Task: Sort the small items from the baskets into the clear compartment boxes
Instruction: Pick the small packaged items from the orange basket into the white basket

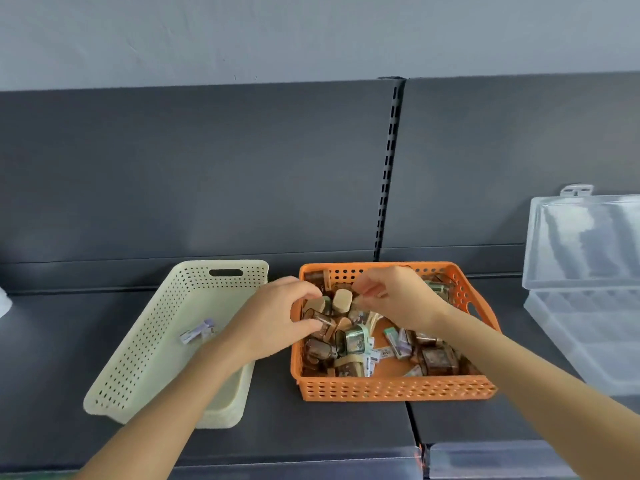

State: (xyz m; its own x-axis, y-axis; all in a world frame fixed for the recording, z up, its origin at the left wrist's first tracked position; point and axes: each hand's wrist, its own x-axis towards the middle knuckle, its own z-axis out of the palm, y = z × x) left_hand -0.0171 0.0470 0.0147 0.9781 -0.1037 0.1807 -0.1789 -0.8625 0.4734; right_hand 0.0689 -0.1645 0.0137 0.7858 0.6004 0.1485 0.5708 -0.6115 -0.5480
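I see a dark grey shelf (277, 410) filling the lower half of the frame, its surface split by a seam (414, 424) running toward the bottom edge. Three things sit directly on it. A cream basket (145, 337) lies skewed at lower left. An orange basket (394, 388) stands at centre, across the seam, just beside the cream one. A clear compartment box (588, 341) sits at the right edge, well apart, its lid (585, 237) raised. Something white (2, 303) pokes in at the far left edge; I can't identify it.
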